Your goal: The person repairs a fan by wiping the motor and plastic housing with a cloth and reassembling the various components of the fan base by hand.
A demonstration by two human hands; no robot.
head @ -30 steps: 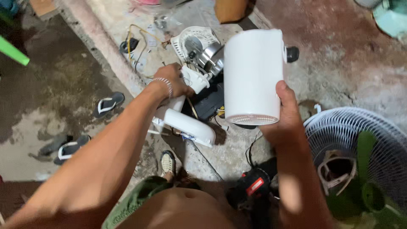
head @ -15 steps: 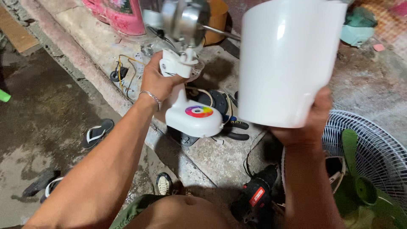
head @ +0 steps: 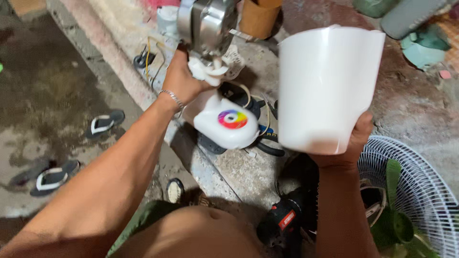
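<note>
**Fan Motor and Housing Cover: Held Positions and Handling Notes**

1. Floor point(head: 420, 110). Rough concrete with a raised step running from far left to near centre. Both held parts are up in the air above it.

2. Fan guard point(head: 420, 191). A white wire guard lies at the near right, with a green blade point(head: 393, 181) resting across it. It sits just below the right forearm.

3. Housing cover point(head: 330, 86). A large white plastic shell, wider at its far end. The right hand point(head: 351, 143) grasps it at the narrow near end, fingers wrapped under the rim. Judgement: support it from below as shown, since thin plastic flexes if squeezed hard.

4. Motor point(head: 206, 21). A metal motor body on a white plastic neck, at the far centre. The left hand point(head: 184, 79) is clenched round the neck just under the metal body. A white base piece point(head: 224, 122) with a coloured round sticker hangs below the hand, with wires trailing near it.

5. Alignment. Cover and motor are apart, side by side. Judgement: to bring them together cleanly, the open end of the cover should face the motor squarely, and the wires should be kept out of the gap to avoid pinching.

6. Drill point(head: 282, 222). A black and red power drill lies at the near centre, between the forearms.

7. Sandals point(head: 103, 123). Loose sandals lie on the lower floor at the left, well apart from the hands.
</note>
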